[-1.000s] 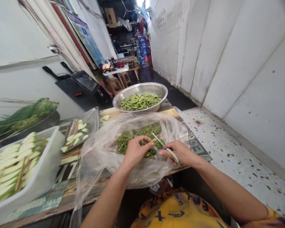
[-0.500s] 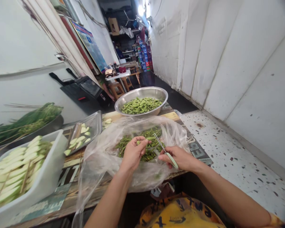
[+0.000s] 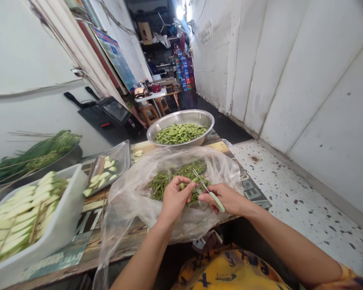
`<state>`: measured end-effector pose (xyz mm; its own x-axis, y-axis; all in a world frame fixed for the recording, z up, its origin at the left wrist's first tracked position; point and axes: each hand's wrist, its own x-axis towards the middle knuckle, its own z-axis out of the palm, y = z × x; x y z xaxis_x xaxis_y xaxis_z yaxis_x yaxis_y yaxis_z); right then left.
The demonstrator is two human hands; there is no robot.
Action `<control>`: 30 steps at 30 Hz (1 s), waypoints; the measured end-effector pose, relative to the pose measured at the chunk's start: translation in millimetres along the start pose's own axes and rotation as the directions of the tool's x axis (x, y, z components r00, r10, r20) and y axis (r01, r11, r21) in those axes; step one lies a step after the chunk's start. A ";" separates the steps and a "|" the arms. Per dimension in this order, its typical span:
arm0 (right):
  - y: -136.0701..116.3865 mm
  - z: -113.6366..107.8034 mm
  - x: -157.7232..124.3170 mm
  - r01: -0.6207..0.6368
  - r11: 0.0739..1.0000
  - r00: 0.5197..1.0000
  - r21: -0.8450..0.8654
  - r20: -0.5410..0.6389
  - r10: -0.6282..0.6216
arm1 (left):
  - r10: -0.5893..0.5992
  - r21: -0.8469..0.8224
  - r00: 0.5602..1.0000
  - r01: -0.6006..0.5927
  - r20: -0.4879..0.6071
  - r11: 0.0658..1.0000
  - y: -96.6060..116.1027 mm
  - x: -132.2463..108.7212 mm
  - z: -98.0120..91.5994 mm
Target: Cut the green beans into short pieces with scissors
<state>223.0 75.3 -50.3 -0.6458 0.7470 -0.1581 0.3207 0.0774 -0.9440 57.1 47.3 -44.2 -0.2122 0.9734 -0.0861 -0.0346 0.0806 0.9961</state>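
Between the fingertips of my left hand (image 3: 178, 196) is a green edamame pod (image 3: 195, 180), its lower part hidden by the fingers. My right hand (image 3: 222, 198) is closed round the pale green handle of a pair of scissors (image 3: 203, 184), whose blades point up and left, slightly apart, beside the pod. Below both hands an opened clear plastic bag (image 3: 133, 189) holds a heap of green pods and trimmings (image 3: 160, 182). Just beyond the bag, a steel basin (image 3: 211, 122) contains many green pods (image 3: 181, 133).
At left are a white tub (image 3: 74, 201) of sliced pale vegetable on sticks, a metal tray (image 3: 126, 155) with cut pieces, and a bowl of leafy greens (image 3: 39, 155). The wooden table (image 3: 92, 249) ends close to my body. A white wall (image 3: 290, 72) runs along the right.
The scissors' blades have parted a little and shifted slightly left. My left hand has moved slightly right and down, with the pod now lower between its fingers.
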 end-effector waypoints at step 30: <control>20.8 -17.5 -14.1 -0.086 0.984 0.992 0.155 -0.083 0.100 | 0.076 0.853 0.969 -0.243 0.235 0.462 6.9 98.1 -42.3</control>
<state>250.9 77.9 -62.7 -0.5511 0.8030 -0.2271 0.2639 -0.0904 -0.9603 -5.3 134.3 -46.5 0.0209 0.9998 -0.0042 0.8688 -0.0161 0.4950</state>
